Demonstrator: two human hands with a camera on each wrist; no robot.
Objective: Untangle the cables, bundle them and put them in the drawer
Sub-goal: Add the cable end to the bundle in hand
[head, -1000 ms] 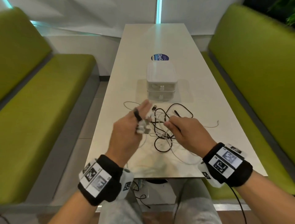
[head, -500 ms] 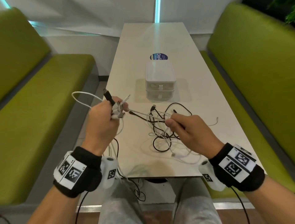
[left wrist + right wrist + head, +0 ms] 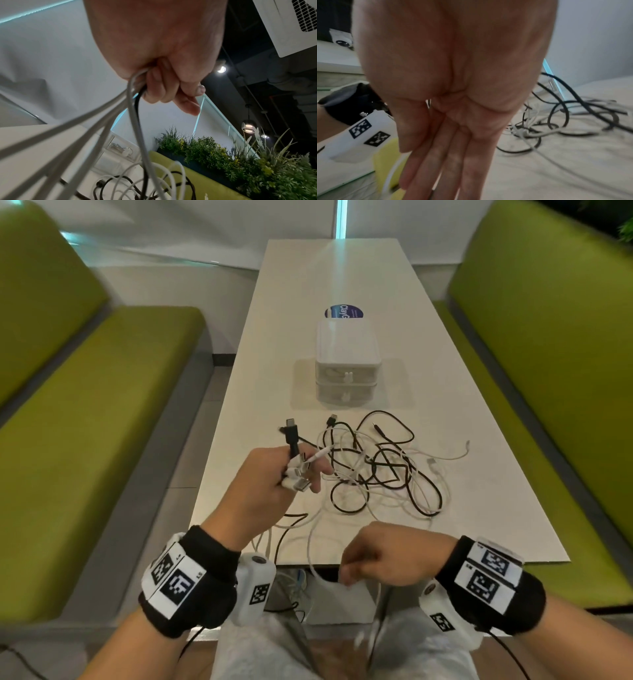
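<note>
1. Your left hand is clamped on a fistful of cable ends, black and white, held above the table's near-left part, at about 9 o'clock of the tangle.
2. Your right hand hangs at the near edge, 6 o'clock of the tangle, fingers straight and relaxed, holding nothing (a white cable runs just beside it).
3. Judged from this, untangling is barely begun; bundling and stowing remain.
4. The drawer unit, at 12 o'clock, has both drawers closed; something pale shows inside, too dim to name.
</note>
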